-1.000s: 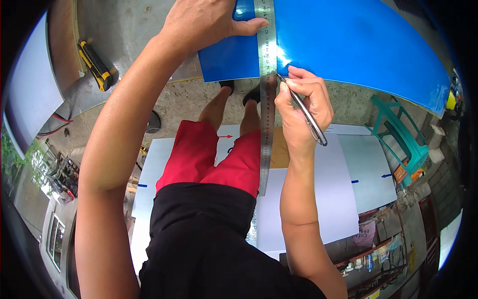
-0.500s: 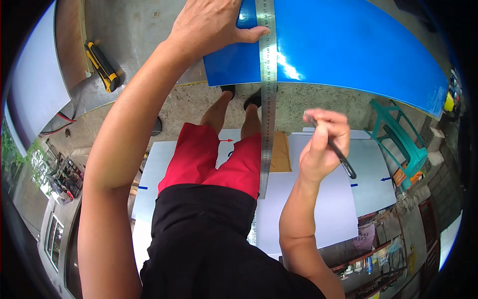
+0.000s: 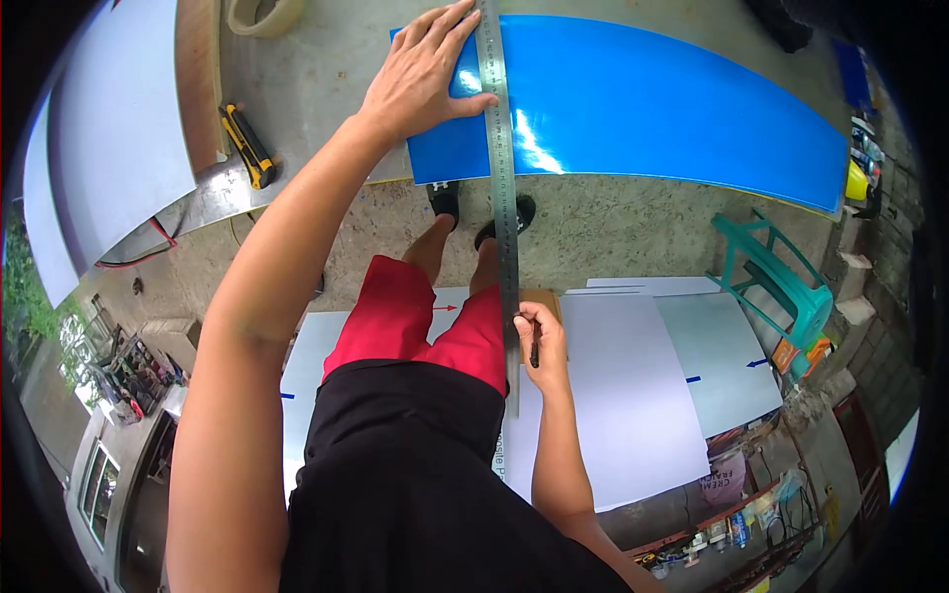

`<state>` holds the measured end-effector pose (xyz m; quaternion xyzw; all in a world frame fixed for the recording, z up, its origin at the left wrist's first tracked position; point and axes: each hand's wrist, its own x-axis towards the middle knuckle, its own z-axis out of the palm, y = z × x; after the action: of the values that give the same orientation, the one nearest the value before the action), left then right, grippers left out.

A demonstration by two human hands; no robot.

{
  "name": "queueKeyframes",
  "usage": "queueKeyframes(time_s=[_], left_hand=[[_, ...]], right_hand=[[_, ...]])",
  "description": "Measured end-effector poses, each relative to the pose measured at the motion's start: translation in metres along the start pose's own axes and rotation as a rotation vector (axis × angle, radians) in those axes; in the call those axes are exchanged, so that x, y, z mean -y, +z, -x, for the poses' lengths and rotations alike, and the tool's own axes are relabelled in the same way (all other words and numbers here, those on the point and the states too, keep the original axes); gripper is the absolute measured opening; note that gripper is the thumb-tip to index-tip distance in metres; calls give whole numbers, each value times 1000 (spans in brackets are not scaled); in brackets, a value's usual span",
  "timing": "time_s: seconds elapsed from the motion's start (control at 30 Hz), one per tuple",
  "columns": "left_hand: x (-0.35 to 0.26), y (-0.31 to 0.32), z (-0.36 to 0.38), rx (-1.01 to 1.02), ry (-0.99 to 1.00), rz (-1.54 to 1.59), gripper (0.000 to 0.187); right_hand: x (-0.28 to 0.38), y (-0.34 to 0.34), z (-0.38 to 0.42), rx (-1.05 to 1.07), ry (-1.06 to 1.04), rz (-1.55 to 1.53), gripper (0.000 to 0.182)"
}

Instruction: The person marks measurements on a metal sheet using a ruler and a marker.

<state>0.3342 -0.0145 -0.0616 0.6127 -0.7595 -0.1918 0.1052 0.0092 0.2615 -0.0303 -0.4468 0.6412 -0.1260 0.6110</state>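
Observation:
A long steel ruler [image 3: 500, 168] lies across a glossy blue panel [image 3: 652, 109] and extends past its near edge towards my body. My left hand [image 3: 420, 77] is spread flat on the panel's left part, its thumb and fingertips pressing at the ruler. Lower down, my right hand [image 3: 547, 348] is closed around a slim black pen-like tool [image 3: 535, 354]. Its fingertips are right at the ruler's right edge, beyond the panel, and the tool's tip is hidden by the fingers.
A yellow and black utility knife [image 3: 247, 148] and a roll of tape [image 3: 265, 14] lie on the worktable [image 3: 326, 89]. White sheets [image 3: 124, 109] are at the left. A green plastic stool [image 3: 781, 282] stands at the right. More pale panels [image 3: 633, 395] are behind me.
My right hand has moved left with the black pen-like tool, from away on the right up to the ruler's edge. The left hand stays on the ruler and panel; the view has shifted.

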Motion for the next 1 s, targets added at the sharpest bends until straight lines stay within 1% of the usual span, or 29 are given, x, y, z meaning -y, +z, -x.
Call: queueKeyframes(time_s=[0.03,0.07,0.1,0.13,0.2,0.23,0.27,0.3,0.33,0.4,0.43,0.47,0.53,0.6,0.63,0.67,0.73,0.77,0.83,0.87,0.93,1.0], left_hand=[[5,2,-1,-64,32,98,115],[7,0,0,-128,63,195,116],[9,-2,3,-180,32,281,114],[11,-3,7,-187,32,274,114],[9,-12,18,-540,33,241,82],[7,-16,27,-629,24,249,76],[3,-22,40,-631,23,243,76],[-2,-24,57,-617,-32,167,70],[-9,-24,75,-602,-87,93,64],[-30,-19,113,-518,-154,90,56],[-42,-14,132,-450,-227,223,49],[-55,-8,148,-380,-297,355,42],[-77,14,180,-213,-452,554,32],[-106,26,190,-65,-708,818,25],[-108,47,195,-43,-775,998,29],[-114,49,189,-14,-901,1240,37],[-120,52,171,-42,-929,1407,44],[-118,55,162,-54,-921,1410,44],[-110,63,144,-96,-980,1607,50],[-111,63,137,-109,-969,1605,50],[-112,63,125,-201,-1079,1775,43],[-110,71,120,-200,-1042,1794,42]], right_hand=[[2,1,2,-31,-28,-23,15],[9,-3,6,-34,-40,-22,15],[18,-7,10,-58,-103,-21,13],[23,-10,16,-80,-163,-22,12],[34,-20,30,-97,-81,-201,11],[34,-26,38,-122,-87,-215,14],[34,-34,45,-147,-93,-229,18],[41,-47,50,-131,-155,-130,20],[41,-57,58,-148,-122,-106,21],[53,-72,72,-172,-85,-115,24],[56,-81,79,-166,-47,-105,25],[53,-90,86,-145,-71,-61,26],[57,-98,97,-159,-31,-69,26],[60,-104,106,-165,-17,-76,25],[62,-106,110,-174,4,-87,25],[65,-107,113,-171,-5,-83,25],[72,-107,117,-232,11,-68,24],[75,-109,118,-231,-1,-64,24],[80,-112,118,-287,-72,16,24],[81,-115,118,-285,-87,15,24],[82,-126,118,-309,-115,53,25],[84,-138,119,-321,-122,42,25]])
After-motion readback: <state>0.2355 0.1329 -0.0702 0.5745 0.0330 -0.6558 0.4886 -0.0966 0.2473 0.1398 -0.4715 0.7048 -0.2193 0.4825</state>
